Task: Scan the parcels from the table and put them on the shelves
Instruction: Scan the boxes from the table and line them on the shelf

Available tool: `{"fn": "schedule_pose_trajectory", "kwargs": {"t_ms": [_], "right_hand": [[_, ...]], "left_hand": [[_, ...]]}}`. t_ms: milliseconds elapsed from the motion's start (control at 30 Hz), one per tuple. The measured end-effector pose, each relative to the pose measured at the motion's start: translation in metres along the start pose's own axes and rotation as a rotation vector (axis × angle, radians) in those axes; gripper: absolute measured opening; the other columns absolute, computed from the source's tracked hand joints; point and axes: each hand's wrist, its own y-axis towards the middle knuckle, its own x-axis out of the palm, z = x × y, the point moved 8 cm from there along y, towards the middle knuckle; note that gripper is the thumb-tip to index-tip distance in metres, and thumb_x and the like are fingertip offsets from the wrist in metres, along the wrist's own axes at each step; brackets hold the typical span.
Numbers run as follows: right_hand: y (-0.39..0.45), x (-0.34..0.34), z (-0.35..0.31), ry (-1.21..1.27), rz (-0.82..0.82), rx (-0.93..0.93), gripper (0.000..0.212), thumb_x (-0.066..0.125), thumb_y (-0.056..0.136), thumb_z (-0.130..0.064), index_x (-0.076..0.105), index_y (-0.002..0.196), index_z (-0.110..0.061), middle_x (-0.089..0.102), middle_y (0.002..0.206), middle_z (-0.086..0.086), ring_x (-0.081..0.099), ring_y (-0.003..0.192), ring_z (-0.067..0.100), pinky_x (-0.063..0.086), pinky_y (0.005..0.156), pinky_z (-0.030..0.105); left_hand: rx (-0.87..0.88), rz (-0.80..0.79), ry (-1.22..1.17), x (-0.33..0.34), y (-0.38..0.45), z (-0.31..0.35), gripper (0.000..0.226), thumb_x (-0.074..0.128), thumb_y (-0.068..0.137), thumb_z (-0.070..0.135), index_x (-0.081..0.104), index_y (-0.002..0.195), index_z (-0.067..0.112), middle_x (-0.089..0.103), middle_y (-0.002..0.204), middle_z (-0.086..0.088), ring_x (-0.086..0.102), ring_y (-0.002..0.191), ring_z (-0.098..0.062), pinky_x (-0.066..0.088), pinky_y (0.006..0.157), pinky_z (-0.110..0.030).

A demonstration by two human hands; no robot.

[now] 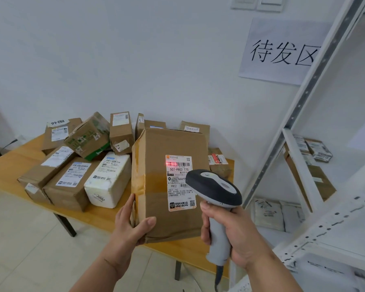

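My left hand grips the lower left corner of a tall brown cardboard parcel, holding it upright above the wooden table. Its white shipping label faces me. My right hand holds a grey and black barcode scanner by the handle, close in front of the label. A red scan line glows on the barcode near the label's top. Several more parcels lie on the table behind, among them a white foam box.
A white metal shelf rack stands at the right, with cardboard parcels and grey mailer bags on its shelves. A paper sign hangs on the wall. Pale tiled floor lies to the left of the table.
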Motion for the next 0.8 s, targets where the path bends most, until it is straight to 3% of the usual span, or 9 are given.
{"fn": "schedule_pose_trajectory", "kwargs": {"t_ms": [233, 433, 567, 667, 733, 800], "right_hand": [[-0.042, 0.0, 0.004, -0.004, 0.058, -0.027, 0.03, 0.07, 0.088, -0.017, 0.064, 0.059, -0.012, 0.055, 0.061, 0.014, 0.055, 0.049, 0.025, 0.047, 0.054, 0.032], [-0.091, 0.014, 0.013, 0.01, 0.104, -0.04, 0.029, 0.071, 0.085, -0.019, 0.064, 0.059, -0.011, 0.055, 0.06, 0.017, 0.055, 0.049, 0.026, 0.045, 0.052, 0.031], [-0.127, 0.014, 0.025, 0.01, 0.157, -0.027, 0.032, 0.072, 0.085, -0.019, 0.062, 0.056, -0.01, 0.056, 0.059, 0.017, 0.055, 0.049, 0.027, 0.045, 0.053, 0.031], [-0.154, -0.001, 0.037, 0.016, 0.244, 0.007, 0.032, 0.072, 0.088, -0.019, 0.064, 0.057, -0.012, 0.056, 0.061, 0.014, 0.058, 0.051, 0.026, 0.046, 0.051, 0.032], [-0.172, -0.018, 0.044, 0.031, 0.331, 0.026, 0.024, 0.073, 0.088, -0.019, 0.066, 0.066, -0.009, 0.058, 0.063, 0.012, 0.06, 0.053, 0.024, 0.048, 0.051, 0.031], [-0.189, -0.039, 0.05, 0.027, 0.419, 0.044, 0.016, 0.074, 0.088, -0.019, 0.067, 0.082, -0.005, 0.061, 0.064, 0.009, 0.062, 0.058, 0.022, 0.049, 0.052, 0.031]], "left_hand": [[0.014, -0.046, -0.016, 0.002, -0.026, -0.004, 0.124, 0.092, 0.038, 0.065, 0.028, 0.144, 0.06, 0.034, 0.15, 0.008, 0.049, 0.127, -0.027, 0.057, 0.088, -0.051], [0.008, -0.115, -0.028, 0.0, -0.07, -0.005, 0.127, 0.093, 0.034, 0.066, 0.026, 0.142, 0.062, 0.034, 0.151, 0.007, 0.049, 0.128, -0.03, 0.057, 0.088, -0.051], [0.016, -0.147, -0.019, 0.002, -0.104, -0.012, 0.126, 0.091, 0.032, 0.068, 0.028, 0.141, 0.061, 0.035, 0.15, 0.004, 0.05, 0.127, -0.028, 0.059, 0.08, -0.045], [0.014, -0.197, -0.01, 0.014, -0.125, -0.018, 0.13, 0.09, 0.031, 0.068, 0.029, 0.146, 0.055, 0.034, 0.148, 0.011, 0.052, 0.124, -0.027, 0.058, 0.082, -0.054], [-0.016, -0.26, -0.015, 0.029, -0.138, -0.022, 0.124, 0.087, 0.037, 0.064, 0.03, 0.146, 0.053, 0.039, 0.144, 0.013, 0.055, 0.119, -0.027, 0.055, 0.088, -0.059], [-0.062, -0.335, -0.024, 0.048, -0.151, -0.028, 0.117, 0.084, 0.039, 0.06, 0.034, 0.144, 0.053, 0.05, 0.137, 0.013, 0.058, 0.114, -0.027, 0.052, 0.089, -0.056]]}}
